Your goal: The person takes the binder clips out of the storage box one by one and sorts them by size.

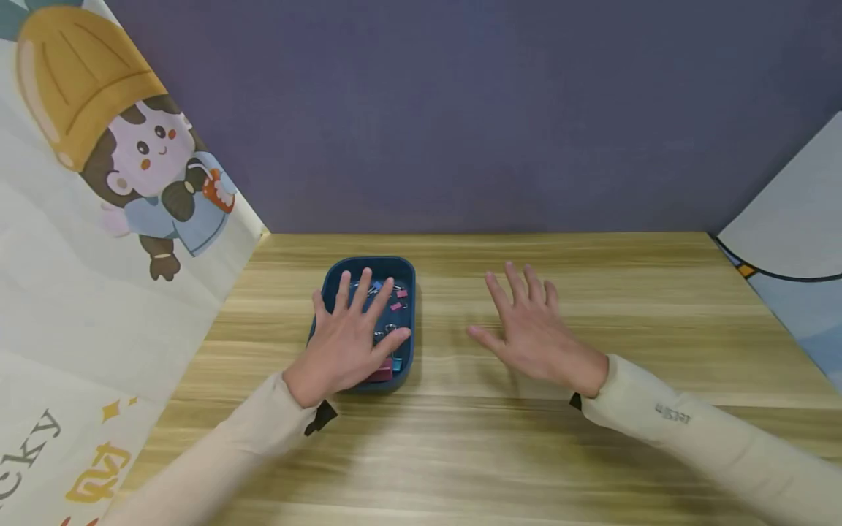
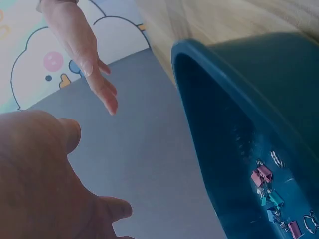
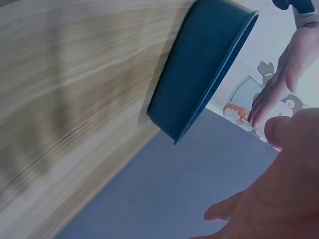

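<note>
My left hand is held over a dark blue rounded tray, its fingers spread and nothing in them. Inside the tray lie several small binder clips; two pink binder clips show near its right wall, and a larger red one lies partly under the left hand. In the left wrist view, pink, teal and blue binder clips are scattered on the tray floor. To the right of the tray, my right hand hovers above the table with spread fingers and holds nothing.
The wood-grain table extends around the tray. A grey-purple panel rises at the back edge. White printed sheets with cartoon figures stand at the left side and at the right.
</note>
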`<state>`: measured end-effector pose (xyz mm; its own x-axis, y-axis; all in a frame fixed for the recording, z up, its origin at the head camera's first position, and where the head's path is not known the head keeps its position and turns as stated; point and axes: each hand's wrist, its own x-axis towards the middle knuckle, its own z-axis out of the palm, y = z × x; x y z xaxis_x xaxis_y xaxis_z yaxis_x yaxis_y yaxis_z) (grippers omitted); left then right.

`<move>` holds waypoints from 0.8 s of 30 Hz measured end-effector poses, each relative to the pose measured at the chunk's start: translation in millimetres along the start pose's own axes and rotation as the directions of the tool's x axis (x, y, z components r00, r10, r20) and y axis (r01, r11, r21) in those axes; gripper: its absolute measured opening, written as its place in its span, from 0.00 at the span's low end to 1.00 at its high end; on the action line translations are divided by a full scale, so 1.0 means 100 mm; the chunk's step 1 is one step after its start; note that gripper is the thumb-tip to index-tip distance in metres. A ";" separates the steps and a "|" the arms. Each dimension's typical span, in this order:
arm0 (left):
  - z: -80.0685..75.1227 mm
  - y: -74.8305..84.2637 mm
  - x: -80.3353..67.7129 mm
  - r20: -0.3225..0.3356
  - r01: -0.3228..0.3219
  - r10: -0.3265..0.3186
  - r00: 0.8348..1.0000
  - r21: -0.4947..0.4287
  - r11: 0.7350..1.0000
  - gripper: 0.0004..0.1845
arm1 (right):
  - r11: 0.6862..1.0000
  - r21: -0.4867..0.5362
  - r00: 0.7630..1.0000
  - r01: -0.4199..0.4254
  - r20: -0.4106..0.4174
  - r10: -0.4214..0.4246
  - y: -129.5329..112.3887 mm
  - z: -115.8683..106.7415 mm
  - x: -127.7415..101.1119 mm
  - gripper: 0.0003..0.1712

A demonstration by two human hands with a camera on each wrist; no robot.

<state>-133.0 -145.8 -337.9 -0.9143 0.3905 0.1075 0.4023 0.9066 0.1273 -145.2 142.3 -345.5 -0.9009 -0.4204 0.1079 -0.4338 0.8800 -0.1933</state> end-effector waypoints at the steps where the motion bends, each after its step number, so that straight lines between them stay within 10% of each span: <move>1: 0.00 -0.01 0.01 0.001 0.001 -0.001 1.000 0.001 1.000 0.43 | 1.000 0.002 1.000 0.001 0.003 -0.001 0.00 0.00 0.01 0.51; 11: -0.02 -0.15 0.03 0.016 0.024 -0.024 1.000 -0.001 1.000 0.41 | 0.998 0.004 0.996 0.069 0.058 -0.069 -0.13 0.02 0.15 0.47; 24: -0.07 -0.52 -0.05 -0.167 0.040 -0.054 0.984 -0.084 0.996 0.28 | 0.966 0.125 0.967 0.228 0.084 -0.239 -0.42 0.16 0.35 0.43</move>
<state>-148.9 -196.6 -337.9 -0.9137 0.3090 0.2639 0.3679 0.9048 0.2142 -158.3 87.4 -348.9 -0.7689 -0.6358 0.0682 -0.6259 0.7264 -0.2839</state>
